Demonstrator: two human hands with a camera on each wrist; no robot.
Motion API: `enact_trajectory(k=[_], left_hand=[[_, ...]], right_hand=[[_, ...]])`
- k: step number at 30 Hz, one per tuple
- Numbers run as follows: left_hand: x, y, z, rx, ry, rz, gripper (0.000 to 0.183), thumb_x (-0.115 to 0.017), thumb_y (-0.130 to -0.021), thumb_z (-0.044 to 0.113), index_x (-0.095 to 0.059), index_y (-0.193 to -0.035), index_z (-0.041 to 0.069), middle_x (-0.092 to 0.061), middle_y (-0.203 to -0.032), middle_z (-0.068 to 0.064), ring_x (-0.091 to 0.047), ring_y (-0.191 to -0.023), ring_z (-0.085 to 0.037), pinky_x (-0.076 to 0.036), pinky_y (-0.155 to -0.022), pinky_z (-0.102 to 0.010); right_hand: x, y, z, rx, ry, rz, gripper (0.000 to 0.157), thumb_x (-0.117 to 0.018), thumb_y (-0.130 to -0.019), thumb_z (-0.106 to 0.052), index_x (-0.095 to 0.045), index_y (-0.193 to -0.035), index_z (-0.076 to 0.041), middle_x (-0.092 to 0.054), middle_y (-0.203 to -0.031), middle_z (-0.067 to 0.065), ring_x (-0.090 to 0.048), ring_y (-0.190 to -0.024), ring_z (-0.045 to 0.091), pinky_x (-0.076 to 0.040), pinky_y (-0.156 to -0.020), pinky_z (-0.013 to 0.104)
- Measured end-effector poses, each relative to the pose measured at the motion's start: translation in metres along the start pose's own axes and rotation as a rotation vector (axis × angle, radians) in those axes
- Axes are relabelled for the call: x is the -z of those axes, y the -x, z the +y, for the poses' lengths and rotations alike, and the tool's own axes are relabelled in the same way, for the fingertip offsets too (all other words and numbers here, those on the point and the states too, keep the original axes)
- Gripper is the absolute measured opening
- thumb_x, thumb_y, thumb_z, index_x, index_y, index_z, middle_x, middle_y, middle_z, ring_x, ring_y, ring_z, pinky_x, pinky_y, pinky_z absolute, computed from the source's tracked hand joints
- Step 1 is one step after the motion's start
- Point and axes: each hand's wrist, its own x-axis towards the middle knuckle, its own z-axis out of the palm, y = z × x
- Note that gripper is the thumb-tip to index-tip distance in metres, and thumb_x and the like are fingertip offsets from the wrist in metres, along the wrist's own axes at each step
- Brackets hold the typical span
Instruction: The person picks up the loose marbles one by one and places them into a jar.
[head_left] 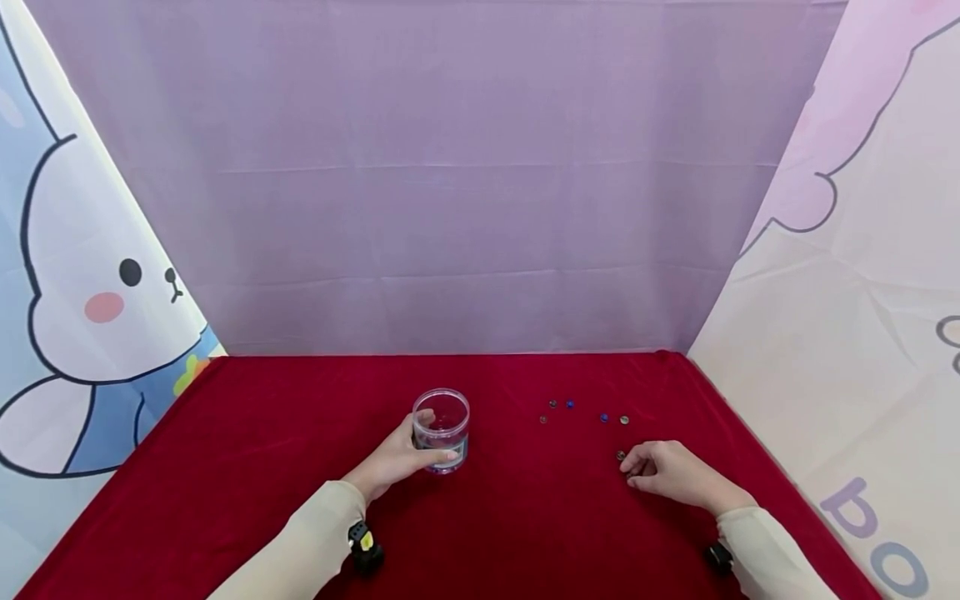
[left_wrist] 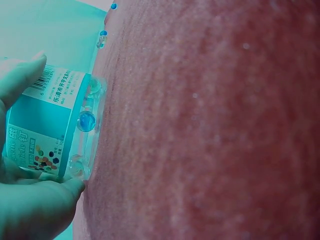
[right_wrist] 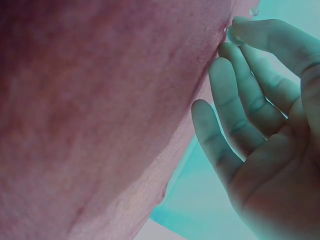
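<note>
My left hand (head_left: 397,458) grips a clear plastic jar (head_left: 459,427) from its left side, thumb across the front. In the left wrist view a printed label (left_wrist: 42,117) wraps the jar, and a blue marble (left_wrist: 86,121) shows through its wall near the base. My right hand (head_left: 675,473) is low over the cloth at the right. In the right wrist view its thumb and forefinger pinch a small clear marble (right_wrist: 233,36), partly hidden by the fingertips; the other fingers are loosely bent. Another marble (head_left: 620,455) lies just beyond the fingertips.
Several small marbles lie scattered right of the jar, among them a blue one (head_left: 570,404), a second blue one (head_left: 604,417) and a greenish one (head_left: 624,420). Red cloth (head_left: 525,533) covers the table. A plain curtain (head_left: 450,183) stands behind, with printed panels at both sides.
</note>
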Motion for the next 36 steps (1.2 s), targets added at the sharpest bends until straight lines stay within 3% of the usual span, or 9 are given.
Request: enact_trajectory(k=[19, 36], left_hand=[[0.000, 0.004, 0.002, 0.012, -0.016, 0.008, 0.100, -0.086, -0.079, 0.036, -0.028, -0.155, 0.007, -0.035, -0.156, -0.013, -0.036, -0.136, -0.035, -0.039, -0.105, -0.058], [0.000, 0.002, 0.002, 0.003, -0.003, 0.005, 0.098, -0.086, -0.081, 0.034, -0.027, -0.155, 0.006, -0.034, -0.157, -0.014, -0.036, -0.137, -0.034, -0.041, -0.104, -0.056]], right_hand=[[0.004, -0.003, -0.008, 0.022, -0.019, 0.024, 0.012, -0.078, -0.088, -0.013, -0.073, -0.099, -0.010, -0.068, -0.093, -0.005, -0.063, -0.079, 0.009, -0.054, -0.068, 0.025], [0.004, -0.013, -0.019, 0.063, 0.031, 0.117, 0.014, -0.077, -0.089, -0.014, -0.072, -0.102, -0.010, -0.067, -0.092, -0.011, -0.063, -0.081, 0.006, -0.054, -0.071, 0.025]])
